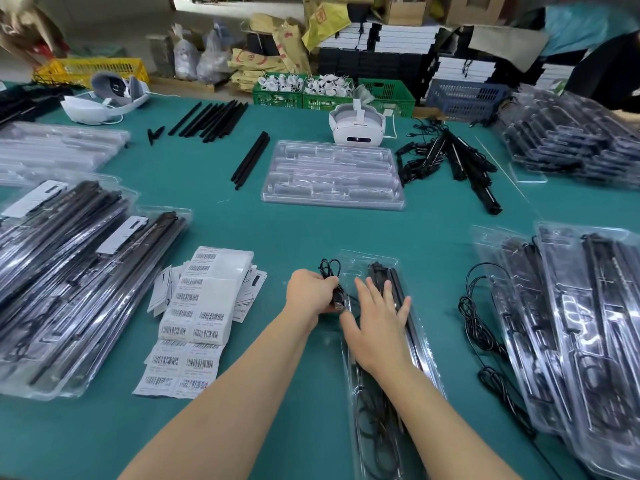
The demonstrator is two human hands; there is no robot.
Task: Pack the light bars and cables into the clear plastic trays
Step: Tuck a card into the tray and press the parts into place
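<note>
Clear plastic tray (pixel 349 261) near me on the worktop (pixel 277 223); my left hand (pixel 311 292) grips a coiled cable (pixel 329 266); my right hand (pixel 377 320) lies flat on the light bars (pixel 398 282).

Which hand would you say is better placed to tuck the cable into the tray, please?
Left: the left hand already holds the bundled black cable beside the clear plastic tray, while the right hand lies flat, steadying it.

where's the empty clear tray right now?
Head view: the empty clear tray lies at centre on the green table, just in front of the white headset, with loose black bars to its left and a cabled bar pile to its right.
</note>
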